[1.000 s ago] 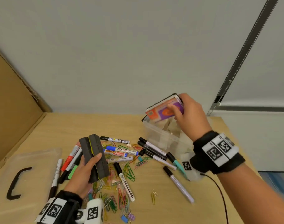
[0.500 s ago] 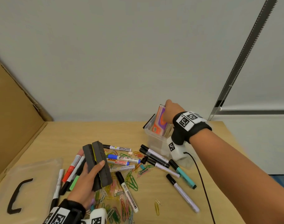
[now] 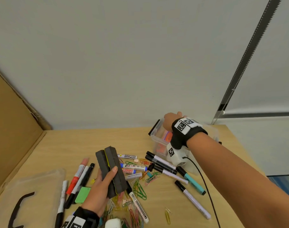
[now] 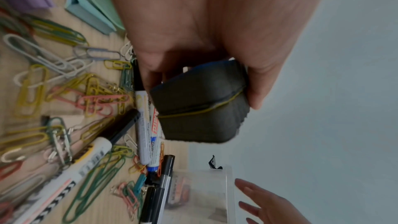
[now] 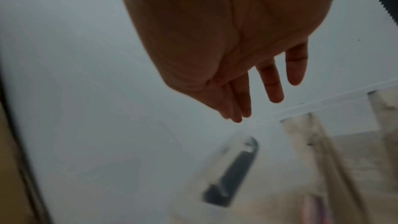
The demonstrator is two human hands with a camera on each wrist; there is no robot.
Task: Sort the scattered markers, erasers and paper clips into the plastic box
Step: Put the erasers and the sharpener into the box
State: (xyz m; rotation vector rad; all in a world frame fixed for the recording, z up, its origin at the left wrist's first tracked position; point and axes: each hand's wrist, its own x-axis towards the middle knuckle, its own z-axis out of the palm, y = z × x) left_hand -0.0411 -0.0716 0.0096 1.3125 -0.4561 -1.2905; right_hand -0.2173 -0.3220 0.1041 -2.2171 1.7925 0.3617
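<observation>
My left hand (image 3: 99, 190) grips two dark grey erasers (image 3: 111, 170) stacked face to face, held a little above the scattered markers (image 3: 163, 163) and coloured paper clips (image 3: 140, 190); the left wrist view shows the same erasers (image 4: 200, 106) with fingers curled round them. The clear plastic box (image 3: 154, 137) stands at the back right of the table. An orange and purple eraser (image 3: 167, 135) stands on edge inside it. My right hand (image 3: 171, 120) is over the box with straight fingers (image 5: 271, 83) holding nothing.
The box's clear lid (image 3: 33, 191) with a black handle lies at the front left. A green eraser (image 3: 82, 195) lies beside red and black markers (image 3: 77, 176). A cardboard panel (image 3: 10, 129) stands along the left edge. A cable (image 3: 204, 186) trails from my right wrist.
My right hand carried the orange and purple eraser down into the box and let go of it; its fingers are now straight. My left hand has kept hold of the grey erasers.
</observation>
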